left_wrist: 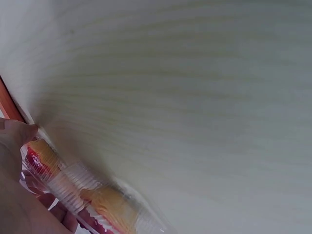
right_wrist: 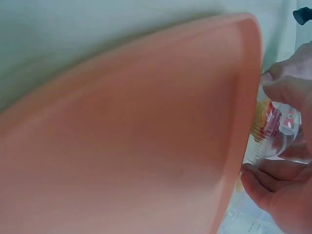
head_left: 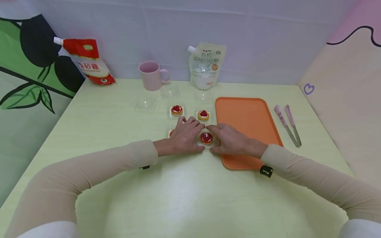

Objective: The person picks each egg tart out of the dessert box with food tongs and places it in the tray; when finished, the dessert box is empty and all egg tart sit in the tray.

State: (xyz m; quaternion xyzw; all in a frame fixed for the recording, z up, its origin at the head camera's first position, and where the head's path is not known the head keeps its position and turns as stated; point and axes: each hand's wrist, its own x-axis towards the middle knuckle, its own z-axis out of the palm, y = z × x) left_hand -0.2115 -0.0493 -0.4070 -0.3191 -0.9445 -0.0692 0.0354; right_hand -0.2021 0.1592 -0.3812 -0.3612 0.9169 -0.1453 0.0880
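Observation:
Both hands hold a small clear plastic box [head_left: 214, 142] from its two sides. Inside sits a red-topped tart [head_left: 206, 138], under a clear domed lid [right_wrist: 291, 138] that shows in the right wrist view. My left hand [head_left: 187, 137] grips the left side, thumb at the near edge and fingers at the far edge. The right hand [head_left: 230, 138] grips the right side likewise, over the tray's left edge. Another tart [left_wrist: 109, 207] in a clear base is mostly hidden behind the left hand in the head view. Farther back stand two uncovered tarts, left [head_left: 177, 110] and right [head_left: 203, 115].
An orange tray [head_left: 244, 112] lies at the right, with pink-handled tongs [head_left: 290, 127] beyond it. Clear lids [head_left: 146, 103] lie behind the tarts. A pink mug [head_left: 151, 76], a red sugar bag [head_left: 89, 62] and a pale sugar pouch [head_left: 206, 66] stand along the back wall.

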